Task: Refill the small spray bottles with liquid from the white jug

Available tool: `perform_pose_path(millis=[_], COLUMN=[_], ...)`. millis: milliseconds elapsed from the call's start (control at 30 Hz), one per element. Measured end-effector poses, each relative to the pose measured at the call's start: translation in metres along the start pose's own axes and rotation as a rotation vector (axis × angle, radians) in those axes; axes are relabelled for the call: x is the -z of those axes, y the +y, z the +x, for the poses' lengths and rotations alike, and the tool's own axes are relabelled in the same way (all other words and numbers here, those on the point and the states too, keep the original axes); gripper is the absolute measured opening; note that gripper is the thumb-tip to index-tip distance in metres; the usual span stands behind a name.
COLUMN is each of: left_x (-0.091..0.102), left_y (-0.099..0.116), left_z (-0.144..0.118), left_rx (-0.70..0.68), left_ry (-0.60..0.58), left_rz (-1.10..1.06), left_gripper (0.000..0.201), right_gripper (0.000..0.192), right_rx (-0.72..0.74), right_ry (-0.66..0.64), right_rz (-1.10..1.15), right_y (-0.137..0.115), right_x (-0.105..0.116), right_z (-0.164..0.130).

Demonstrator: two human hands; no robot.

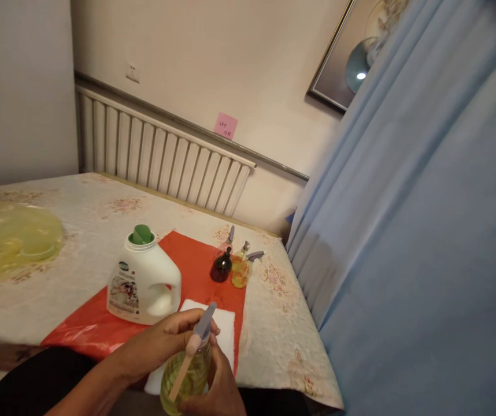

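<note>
Your left hand (174,338) curls around the neck of a spray bottle (189,370) of yellow liquid, and your right hand (217,390) grips its body from below, low over the near edge of the worktop (78,231). Behind it a white cloth (226,323) lies on a red mat (196,266), beside a white jug (144,280) and three small bottles (233,266).

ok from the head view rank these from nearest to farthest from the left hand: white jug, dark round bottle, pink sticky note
1. white jug, just beyond the left hand, on the red mat
2. dark round bottle, farther back and to the right
3. pink sticky note, up on the wall
</note>
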State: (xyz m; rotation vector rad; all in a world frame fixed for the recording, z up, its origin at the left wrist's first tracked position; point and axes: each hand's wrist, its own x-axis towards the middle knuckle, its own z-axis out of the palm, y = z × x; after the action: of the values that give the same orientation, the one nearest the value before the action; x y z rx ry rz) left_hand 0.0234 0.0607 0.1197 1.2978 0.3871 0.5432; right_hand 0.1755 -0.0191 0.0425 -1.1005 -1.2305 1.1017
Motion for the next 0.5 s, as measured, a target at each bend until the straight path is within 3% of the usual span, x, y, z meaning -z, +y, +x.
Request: perform_pose_path(millis=[133,300,433,500], left_x=[0.000,-0.011,-0.026,-0.025], left_y=[-0.009,-0.010,-0.009,-0.009], left_z=[0.003,0.003,0.000,-0.001], left_rx=[-0.032,-0.126,-0.189,-0.193], left_ry=[0.048,0.113,0.335,0.369], left_rz=[-0.025,-0.017,0.201,0.267], left_gripper=[0.031,0.028,0.017,0.017], right_gripper=[0.090,0.075,0.080,0.082], right_rx=[0.047,0.056,0.026,0.028], right_ry=[-0.007,0.002,0.015,0.016], right_rz=[-0.052,-0.132,-0.175,-0.176], right_y=[-0.002,-0.004,-0.004,-0.006], right_x=[0.000,-0.001,-0.001,-0.001], right_z=[0.000,-0.002,-0.002,-0.001])
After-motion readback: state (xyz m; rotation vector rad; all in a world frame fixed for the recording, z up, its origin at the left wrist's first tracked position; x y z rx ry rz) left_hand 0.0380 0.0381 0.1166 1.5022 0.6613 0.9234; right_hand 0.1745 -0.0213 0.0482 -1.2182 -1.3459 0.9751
